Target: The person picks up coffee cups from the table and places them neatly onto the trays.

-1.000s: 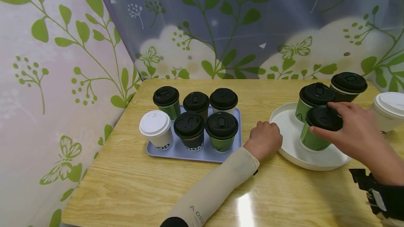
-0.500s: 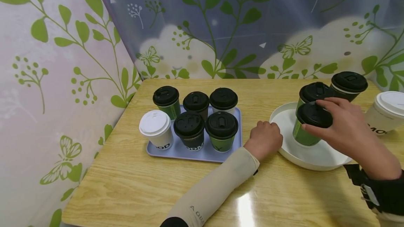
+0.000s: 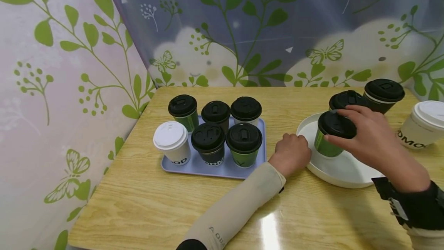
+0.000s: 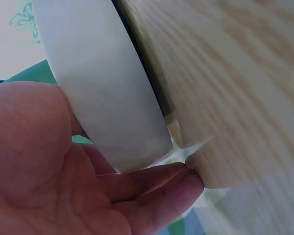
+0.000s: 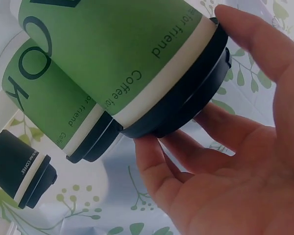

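My right hand [image 3: 374, 142] grips a green paper coffee cup [image 3: 328, 144] by the edge of its black lid, thumb on one side and fingers on the other. The cup is upright over the left part of a round white tray [image 3: 357, 173]; whether its base touches the tray I cannot tell. Behind it, partly hidden by the hand, stands another green coffee cup [image 5: 49, 93] with a black lid. My left hand [image 3: 290, 154] holds the tray's left rim; in the left wrist view its thumb and fingers lie around the white wall [image 4: 103, 88].
A lilac rectangular tray [image 3: 204, 169] on the left bears several lidded cups, one a white cup [image 3: 171, 142]. Right of the round tray stand a dark cup [image 3: 383, 92] and a white cup [image 3: 421, 126] on the wooden table [image 3: 145, 207]. Patterned cloth walls rise behind and left.
My right hand has moved the green cup leftward and slightly back over the round tray. More of the white cup at right now shows. My left hand has stayed at the rim.
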A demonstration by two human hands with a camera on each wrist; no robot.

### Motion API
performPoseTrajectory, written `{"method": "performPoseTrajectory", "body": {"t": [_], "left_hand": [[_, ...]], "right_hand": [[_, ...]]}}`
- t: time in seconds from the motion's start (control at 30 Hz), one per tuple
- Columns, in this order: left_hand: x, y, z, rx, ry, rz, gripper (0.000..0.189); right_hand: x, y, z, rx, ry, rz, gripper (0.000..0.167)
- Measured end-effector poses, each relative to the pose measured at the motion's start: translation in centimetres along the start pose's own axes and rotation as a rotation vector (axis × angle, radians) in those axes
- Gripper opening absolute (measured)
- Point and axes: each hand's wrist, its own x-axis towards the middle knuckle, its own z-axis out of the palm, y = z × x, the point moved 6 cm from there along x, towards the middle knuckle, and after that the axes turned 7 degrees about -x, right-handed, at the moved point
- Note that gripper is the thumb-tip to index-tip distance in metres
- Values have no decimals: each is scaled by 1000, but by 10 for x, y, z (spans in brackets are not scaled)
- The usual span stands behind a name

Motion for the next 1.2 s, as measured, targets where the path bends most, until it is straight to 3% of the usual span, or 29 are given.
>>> {"method": "performPoseTrajectory", "body": {"t": [0.4,1.2], "left_hand": [[-1,0,-3,1,17,10,29],[-3,-1,-2,5,21,33,28]], "right_hand": [[8,-5,3,14,61,-66,73],[24,-16,9,13,32,-91,72]]}}
